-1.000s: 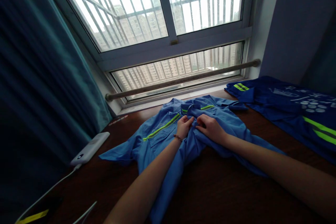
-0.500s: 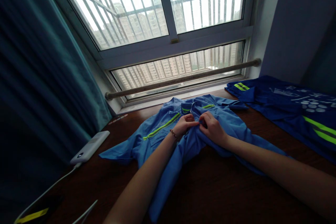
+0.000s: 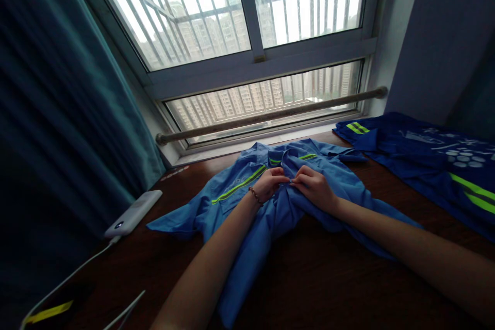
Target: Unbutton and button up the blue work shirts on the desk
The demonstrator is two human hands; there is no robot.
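A light blue work shirt (image 3: 232, 201) with neon yellow stripes lies spread on the dark wooden table (image 3: 317, 278), collar toward the window. My left hand (image 3: 268, 183) and my right hand (image 3: 315, 188) meet at the shirt's front placket just below the collar. Both hands pinch the fabric edges there, fingertips almost touching. A bead bracelet is on my left wrist. My forearms lie over the lower part of the shirt.
A darker blue garment (image 3: 429, 160) with neon stripes lies at the right. A white power bank (image 3: 133, 213) with a cable sits at the table's left edge by the teal curtain (image 3: 58, 113). A barred window (image 3: 255, 36) and a rail (image 3: 270, 116) are behind.
Both hands stay at the placket; the fingers have shifted slightly and the pinch sits a little lower and closer together. The shirt is otherwise unmoved.
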